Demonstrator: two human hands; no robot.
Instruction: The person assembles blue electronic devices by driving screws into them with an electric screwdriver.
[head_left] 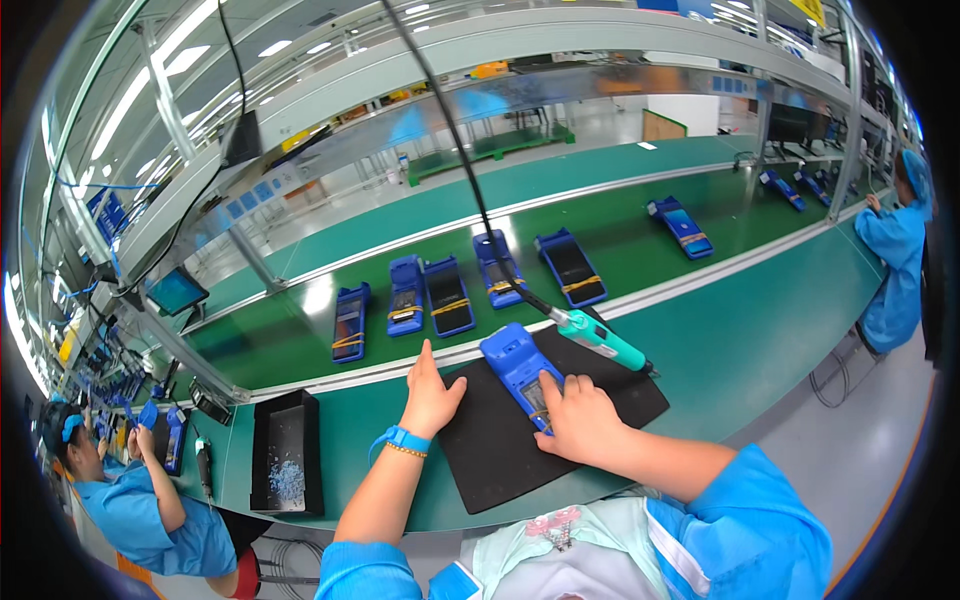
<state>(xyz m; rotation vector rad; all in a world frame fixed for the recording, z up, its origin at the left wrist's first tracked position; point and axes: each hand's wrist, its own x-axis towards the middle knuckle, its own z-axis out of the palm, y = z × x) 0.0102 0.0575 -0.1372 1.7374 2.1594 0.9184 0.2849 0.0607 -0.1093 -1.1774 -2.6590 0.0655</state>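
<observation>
A blue handheld payment terminal [514, 361] lies on a black mat [490, 460] in front of me, with a yellow rubber band partly visible near its lower end. My right hand [585, 420] grips that lower end, its fingers over the keypad side and covering part of it. At the mat's left edge, my left hand [432, 395] is open and empty, index finger stretched forward and thumb apart. It wears a blue wrist strap [402, 438]. Just right of the terminal, a turquoise electric screwdriver [602, 340] rests over the mat, its black cable running upward.
Several blue terminals [448, 297] with yellow bands lie along the green conveyor [620, 235] beyond the bench edge. A black tray [283, 420] with small bluish pieces stands left. Co-workers in blue sit at left [140, 510] and right [893, 250]. A metal frame [560, 45] crosses above.
</observation>
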